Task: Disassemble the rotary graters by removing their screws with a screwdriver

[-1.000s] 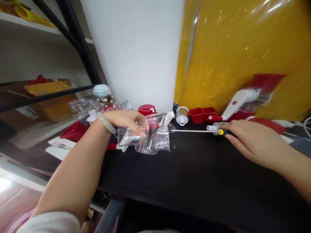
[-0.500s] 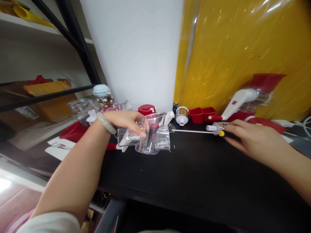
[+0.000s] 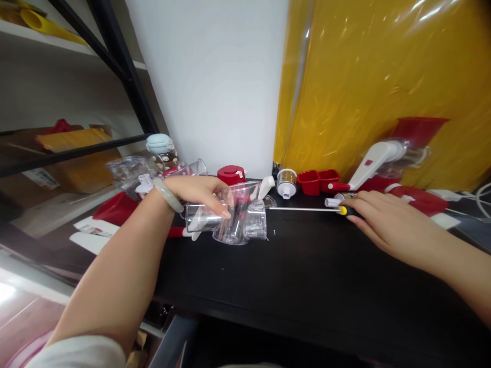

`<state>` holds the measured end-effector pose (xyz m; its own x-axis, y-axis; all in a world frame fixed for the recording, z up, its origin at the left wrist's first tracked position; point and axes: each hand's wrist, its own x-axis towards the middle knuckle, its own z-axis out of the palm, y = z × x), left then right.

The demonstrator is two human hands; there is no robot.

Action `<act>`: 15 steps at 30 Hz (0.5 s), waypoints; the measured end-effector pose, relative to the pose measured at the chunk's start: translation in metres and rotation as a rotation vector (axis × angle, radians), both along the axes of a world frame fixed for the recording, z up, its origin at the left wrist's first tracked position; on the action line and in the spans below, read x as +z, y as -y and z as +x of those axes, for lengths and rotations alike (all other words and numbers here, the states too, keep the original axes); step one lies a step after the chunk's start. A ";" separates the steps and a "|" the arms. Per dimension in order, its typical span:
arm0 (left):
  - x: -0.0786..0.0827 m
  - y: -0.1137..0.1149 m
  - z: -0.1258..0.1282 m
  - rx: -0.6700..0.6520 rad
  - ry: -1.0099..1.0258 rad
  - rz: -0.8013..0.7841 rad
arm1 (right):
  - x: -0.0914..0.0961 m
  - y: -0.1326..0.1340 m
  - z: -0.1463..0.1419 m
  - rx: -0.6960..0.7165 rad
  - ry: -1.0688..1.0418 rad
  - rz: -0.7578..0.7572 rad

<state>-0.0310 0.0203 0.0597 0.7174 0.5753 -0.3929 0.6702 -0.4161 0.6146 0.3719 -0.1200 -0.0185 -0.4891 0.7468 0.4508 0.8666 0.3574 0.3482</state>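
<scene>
My left hand (image 3: pixel 205 197) is closed around a clear plastic grater housing (image 3: pixel 233 227), which rests on the black tabletop with its wide mouth tilted up. In my right hand (image 3: pixel 383 217) is a screwdriver (image 3: pixel 307 208) with a yellow-collared dark handle, mostly covered by my fingers. Its long metal shaft lies almost level and points left at the right-hand opening of the housing. Where the tip ends is hard to make out through the clear plastic. Behind the shaft stands a grater drum (image 3: pixel 287 184) with a white hub. A second drum (image 3: pixel 333 202) is partly hidden by my right hand.
An assembled rotary grater (image 3: pixel 391 153) stands at the back right, near red trays (image 3: pixel 309 182). A red round part (image 3: pixel 230 175) sits behind the housing. To the left are a blue-lidded bottle (image 3: pixel 160 144), a red hopper (image 3: pixel 117 212) and a shelf rack (image 3: pixel 115 61).
My right hand and the screwdriver have shifted slightly left, toward the housing. My left hand keeps its hold on the housing, almost unmoved.
</scene>
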 end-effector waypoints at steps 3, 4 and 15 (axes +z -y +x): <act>0.000 -0.002 0.000 -0.030 -0.016 0.046 | -0.001 -0.004 0.003 0.024 -0.004 -0.008; 0.000 -0.002 0.000 -0.046 -0.020 0.068 | -0.001 -0.004 0.004 0.034 -0.008 -0.014; 0.000 -0.001 0.000 -0.012 -0.041 0.079 | -0.004 0.003 0.001 -0.135 0.004 0.091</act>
<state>-0.0309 0.0209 0.0596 0.7091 0.5966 -0.3759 0.6885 -0.4705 0.5519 0.3732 -0.1234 -0.0224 -0.3889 0.7617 0.5182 0.9033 0.2046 0.3772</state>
